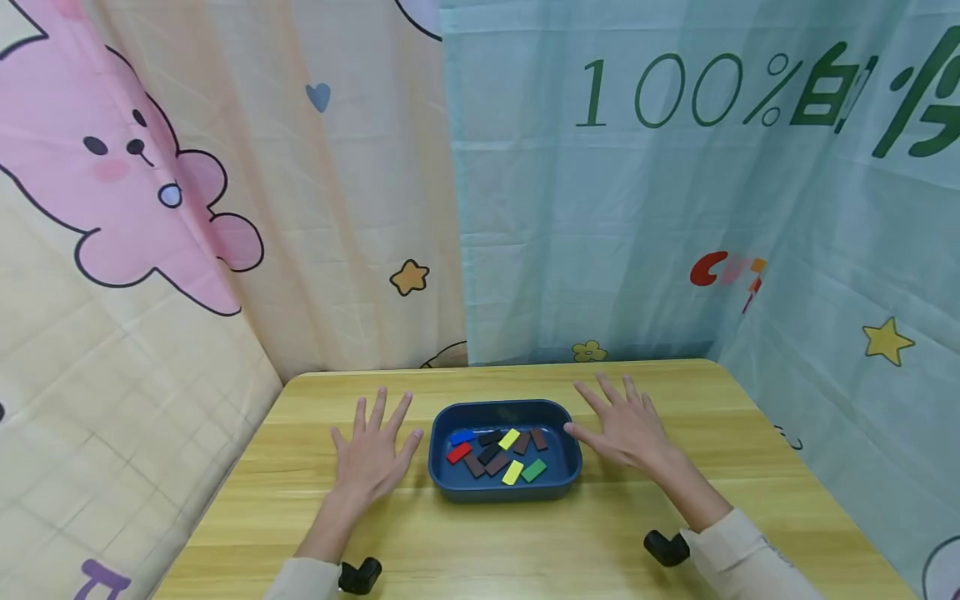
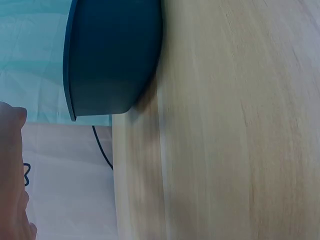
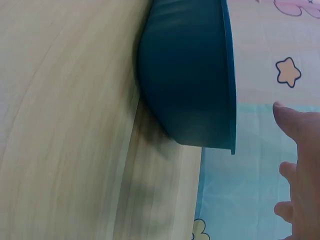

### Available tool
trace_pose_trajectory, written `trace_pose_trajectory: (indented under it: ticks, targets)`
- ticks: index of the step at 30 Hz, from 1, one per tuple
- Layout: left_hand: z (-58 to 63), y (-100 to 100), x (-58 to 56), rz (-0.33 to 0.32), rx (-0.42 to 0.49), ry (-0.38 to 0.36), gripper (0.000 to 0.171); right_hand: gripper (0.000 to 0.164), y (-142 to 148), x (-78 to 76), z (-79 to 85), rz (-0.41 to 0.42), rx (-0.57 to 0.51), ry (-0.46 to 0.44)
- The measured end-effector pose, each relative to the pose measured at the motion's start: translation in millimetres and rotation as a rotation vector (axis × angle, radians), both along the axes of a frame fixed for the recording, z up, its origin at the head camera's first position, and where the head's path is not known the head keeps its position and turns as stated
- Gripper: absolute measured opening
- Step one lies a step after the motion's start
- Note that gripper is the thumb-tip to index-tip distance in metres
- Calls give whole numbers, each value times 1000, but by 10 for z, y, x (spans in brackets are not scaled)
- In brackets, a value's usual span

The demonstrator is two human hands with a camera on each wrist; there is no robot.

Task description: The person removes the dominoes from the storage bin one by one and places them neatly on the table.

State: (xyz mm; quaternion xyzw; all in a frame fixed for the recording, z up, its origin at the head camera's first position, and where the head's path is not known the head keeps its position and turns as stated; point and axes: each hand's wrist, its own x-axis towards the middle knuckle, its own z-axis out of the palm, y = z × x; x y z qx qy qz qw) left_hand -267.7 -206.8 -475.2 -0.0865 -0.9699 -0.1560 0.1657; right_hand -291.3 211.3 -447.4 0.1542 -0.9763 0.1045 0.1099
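Cream sleeves [image 1: 750,557] show at the near left and near right, a small black camera [image 1: 360,577] at each wrist. Past them I see the left hand [image 1: 371,458], left of a dark blue rectangular tray [image 1: 504,493], fingers straight and fanned apart. The right hand [image 1: 630,429] is spread likewise at the tray's right side, its thumb just beside the rim. Between the hands, on the wood-grain table [image 1: 465,546], that tray holds small flat blocks [image 1: 534,471] in blue, red, black, brown, yellow and green, and a pale blue printed curtain [image 1: 570,233] hangs beyond the far edge
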Motion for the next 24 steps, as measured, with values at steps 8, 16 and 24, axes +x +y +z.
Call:
trace_pose_trajectory:
  ticks: [8,16,24]
  targets:
    - [-16,36,46,0,12,-2,69,83,-124,-60,39,55,6,9]
    - [-104,187,171,-38,186,-77,65,78,-302,-121,104,164,18,2]
    - [-160,429,302,-98,614,-205,69,69,-513,-255,135,351,-13,-85]
